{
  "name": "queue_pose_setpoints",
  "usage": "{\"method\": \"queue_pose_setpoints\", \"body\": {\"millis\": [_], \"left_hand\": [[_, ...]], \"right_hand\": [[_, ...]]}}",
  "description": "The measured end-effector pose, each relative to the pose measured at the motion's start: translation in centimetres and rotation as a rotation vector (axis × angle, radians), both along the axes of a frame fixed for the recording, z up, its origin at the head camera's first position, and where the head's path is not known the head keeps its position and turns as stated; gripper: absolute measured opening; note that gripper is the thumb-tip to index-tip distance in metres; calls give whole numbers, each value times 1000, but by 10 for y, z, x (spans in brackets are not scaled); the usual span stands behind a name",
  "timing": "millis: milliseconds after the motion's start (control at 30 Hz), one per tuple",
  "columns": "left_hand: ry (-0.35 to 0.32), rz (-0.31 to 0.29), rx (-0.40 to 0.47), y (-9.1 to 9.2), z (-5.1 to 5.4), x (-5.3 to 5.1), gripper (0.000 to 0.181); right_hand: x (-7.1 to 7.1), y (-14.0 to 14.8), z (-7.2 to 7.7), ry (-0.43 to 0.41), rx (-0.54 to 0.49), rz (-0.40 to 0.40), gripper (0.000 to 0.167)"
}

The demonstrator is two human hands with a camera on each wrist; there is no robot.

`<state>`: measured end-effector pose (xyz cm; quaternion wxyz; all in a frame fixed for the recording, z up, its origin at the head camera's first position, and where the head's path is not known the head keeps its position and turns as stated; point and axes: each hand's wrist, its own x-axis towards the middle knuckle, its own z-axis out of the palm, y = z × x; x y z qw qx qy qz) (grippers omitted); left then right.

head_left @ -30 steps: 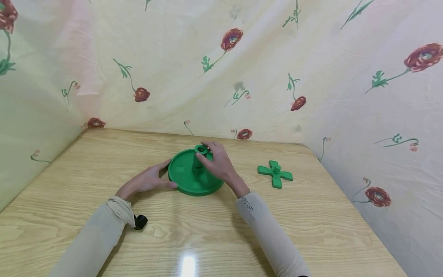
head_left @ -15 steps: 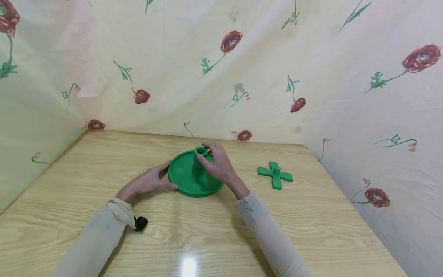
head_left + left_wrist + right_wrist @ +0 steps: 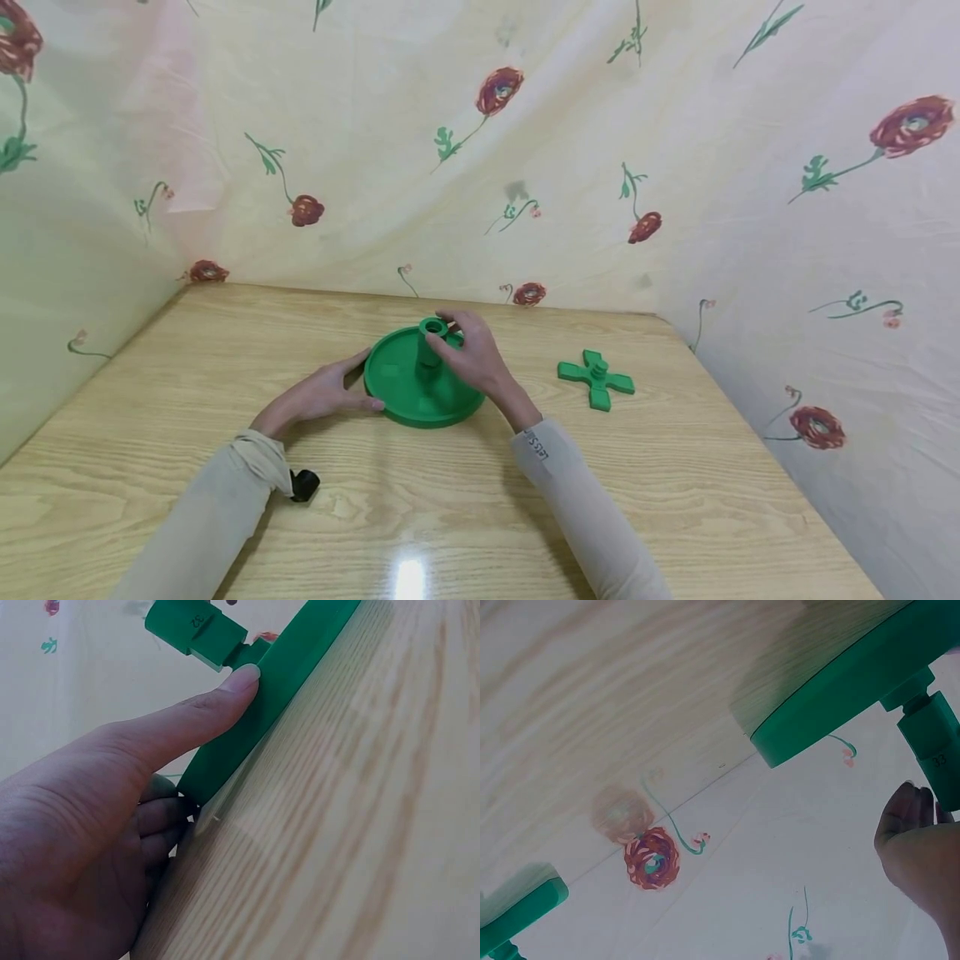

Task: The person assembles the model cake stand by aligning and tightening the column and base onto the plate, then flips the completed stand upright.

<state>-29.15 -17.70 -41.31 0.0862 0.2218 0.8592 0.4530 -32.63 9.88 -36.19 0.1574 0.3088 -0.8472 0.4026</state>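
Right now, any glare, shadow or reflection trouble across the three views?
Head: bright glare on the wooden table near the bottom edge, clear of the round green tray; left wrist: dim, fingertips of the left hand shaded; right wrist: dim, shadow beside the tray, tabletop mirroring a red flower.

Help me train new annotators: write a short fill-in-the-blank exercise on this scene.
The round tray, post and cross-shaped piece are all coloured ____.
The cross-shaped piece has ____ flat arms.
In the head view, that piece lies to the tray's ____.
The right hand holds the post; the left hand holds the ____.

Missing words: green; four; right; tray.
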Motion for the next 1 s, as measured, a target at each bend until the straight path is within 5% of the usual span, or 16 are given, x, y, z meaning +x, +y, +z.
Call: {"method": "queue_pose_setpoints", "body": {"millis": [333,567,1000], "left_hand": [[5,3,-8,0,0,0,109],[-4,9,-11,1,0,0,110],[-7,15,-17,0,0,0,111]], "right_hand": [[1,-1,0,-33,20,-52,47],[-1,2,-1,6,22,26,43],[-2,1,-1,-1,33,-9,44]]}}
